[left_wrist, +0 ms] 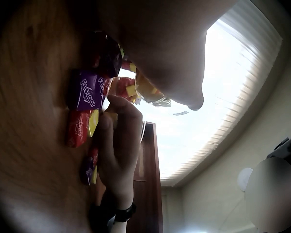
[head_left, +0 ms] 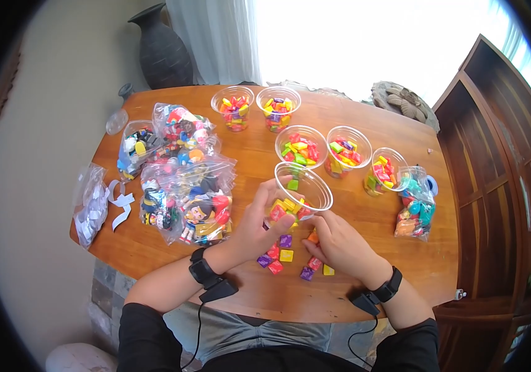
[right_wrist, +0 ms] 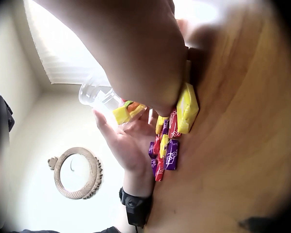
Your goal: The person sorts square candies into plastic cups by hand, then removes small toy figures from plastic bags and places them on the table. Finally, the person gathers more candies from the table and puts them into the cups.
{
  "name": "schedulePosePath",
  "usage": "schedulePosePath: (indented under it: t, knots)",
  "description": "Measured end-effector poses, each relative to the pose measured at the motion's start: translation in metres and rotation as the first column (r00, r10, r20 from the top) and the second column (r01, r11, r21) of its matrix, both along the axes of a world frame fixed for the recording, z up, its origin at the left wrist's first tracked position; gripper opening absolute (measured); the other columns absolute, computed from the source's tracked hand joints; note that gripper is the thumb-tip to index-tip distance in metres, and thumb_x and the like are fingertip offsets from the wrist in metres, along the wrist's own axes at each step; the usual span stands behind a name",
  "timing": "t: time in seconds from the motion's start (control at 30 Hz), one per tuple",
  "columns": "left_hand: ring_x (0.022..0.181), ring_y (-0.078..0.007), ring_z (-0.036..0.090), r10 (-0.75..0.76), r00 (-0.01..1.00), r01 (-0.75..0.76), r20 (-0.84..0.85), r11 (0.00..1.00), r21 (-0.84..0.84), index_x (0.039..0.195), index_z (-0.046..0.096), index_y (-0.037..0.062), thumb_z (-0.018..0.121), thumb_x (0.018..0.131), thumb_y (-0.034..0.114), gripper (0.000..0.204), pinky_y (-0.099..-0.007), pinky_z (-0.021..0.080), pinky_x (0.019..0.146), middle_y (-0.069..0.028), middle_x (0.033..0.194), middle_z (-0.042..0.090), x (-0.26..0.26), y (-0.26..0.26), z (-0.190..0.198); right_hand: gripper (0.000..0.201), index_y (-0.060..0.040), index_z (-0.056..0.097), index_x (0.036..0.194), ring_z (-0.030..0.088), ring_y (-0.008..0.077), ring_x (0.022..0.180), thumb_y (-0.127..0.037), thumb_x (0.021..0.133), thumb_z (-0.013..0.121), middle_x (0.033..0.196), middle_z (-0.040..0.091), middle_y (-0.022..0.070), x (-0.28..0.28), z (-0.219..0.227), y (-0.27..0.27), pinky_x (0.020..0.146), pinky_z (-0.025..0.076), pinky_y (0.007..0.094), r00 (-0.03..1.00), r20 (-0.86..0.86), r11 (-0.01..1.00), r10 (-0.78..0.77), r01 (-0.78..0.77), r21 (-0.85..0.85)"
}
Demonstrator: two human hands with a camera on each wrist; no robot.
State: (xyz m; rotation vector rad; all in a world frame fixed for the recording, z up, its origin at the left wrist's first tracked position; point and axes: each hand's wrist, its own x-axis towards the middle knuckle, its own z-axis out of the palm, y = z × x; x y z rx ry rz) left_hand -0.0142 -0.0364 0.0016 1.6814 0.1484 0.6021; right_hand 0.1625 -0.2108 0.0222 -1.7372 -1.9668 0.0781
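The left hand (head_left: 258, 224) grips a clear plastic cup (head_left: 320, 193) that is tilted over the table and partly filled with yellow, red and green wrapped candies. Beside it the right hand (head_left: 340, 243) is low at the table, its fingers pinching an orange candy (head_left: 313, 237). In the left wrist view the right hand (left_wrist: 120, 150) has thumb and forefinger together near a purple candy (left_wrist: 85, 91). Loose candies, among them a yellow one (head_left: 286, 255), lie between the two forearms. The right wrist view has the left hand (right_wrist: 128, 143) under the cup (right_wrist: 99, 97).
Several candy-filled cups, one at the back (head_left: 232, 105) and one at the right (head_left: 382, 170), stand beyond the hands. Bags of figurines (head_left: 194, 208) lie at the left, with a bag of white pieces (head_left: 92, 211). A bag of colourful items (head_left: 415, 208) lies at the right.
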Motion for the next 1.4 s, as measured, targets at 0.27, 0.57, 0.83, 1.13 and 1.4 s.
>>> schedulePosePath:
  t: [0.27,0.57,0.83,1.13,1.4]
  knots:
    - [0.131,-0.0232,0.067,0.001,1.000,-0.001,-0.007,1.000,-0.027,0.165,0.027,-0.0028,0.063,0.111,0.056,0.087,-0.0395,0.053,0.112,-0.0188,0.143,0.064,0.001,0.002,-0.004,0.031,-0.0023,0.061,0.110,0.070,0.0336,0.091,-0.022,0.095,0.080,0.099,0.061,0.0155,-0.002,0.004,-0.003,0.081,0.059,0.0423,0.994,0.083,0.996,-0.076,0.079,-0.041]
    - [0.130,-0.0241,0.067,0.023,1.000,-0.023,0.014,0.999,-0.026,0.164,0.028,-0.0025,0.063,0.112,0.053,0.083,-0.0411,0.052,0.114,-0.0191,0.142,0.064,0.002,0.002,-0.004,0.021,-0.0024,0.060,0.106,0.069,0.0331,0.079,-0.015,0.096,0.075,0.095,0.060,0.0152,-0.002,-0.004,-0.002,0.071,0.060,0.0421,0.992,0.055,0.993,-0.118,0.116,0.025]
    - [0.129,-0.0231,0.067,0.030,0.999,-0.030,0.022,1.000,-0.008,0.164,0.029,-0.0023,0.063,0.111,0.054,0.084,-0.0409,0.051,0.114,-0.0187,0.141,0.065,0.004,0.004,-0.008,0.018,-0.0019,0.060,0.105,0.068,0.0339,0.077,-0.013,0.098,0.072,0.092,0.057,0.0151,0.001,-0.008,-0.001,0.068,0.059,0.0424,0.989,0.089,0.993,-0.120,0.120,0.009]
    - [0.130,-0.0230,0.068,-0.028,0.999,0.026,-0.034,0.999,-0.045,0.164,0.028,-0.0036,0.067,0.109,0.054,0.088,-0.0384,0.052,0.113,-0.0188,0.143,0.064,0.003,0.000,-0.004,0.015,-0.0019,0.064,0.110,0.071,0.0359,0.082,-0.009,0.103,0.075,0.101,0.065,0.0162,0.010,-0.005,0.002,0.069,0.059,0.0429,0.942,-0.281,0.975,-0.186,0.212,0.066]
    - [0.135,-0.0278,0.065,-0.063,0.995,0.069,-0.080,0.995,0.077,0.163,0.038,0.0022,0.084,0.100,0.037,0.086,-0.0438,0.047,0.119,-0.0153,0.143,0.069,-0.003,0.001,0.000,0.022,-0.0016,0.073,0.116,0.067,0.0198,0.077,0.001,0.096,0.081,0.102,0.069,0.0113,0.019,0.004,0.004,0.065,0.054,0.0325,0.790,-0.530,0.806,-0.307,0.512,0.296]
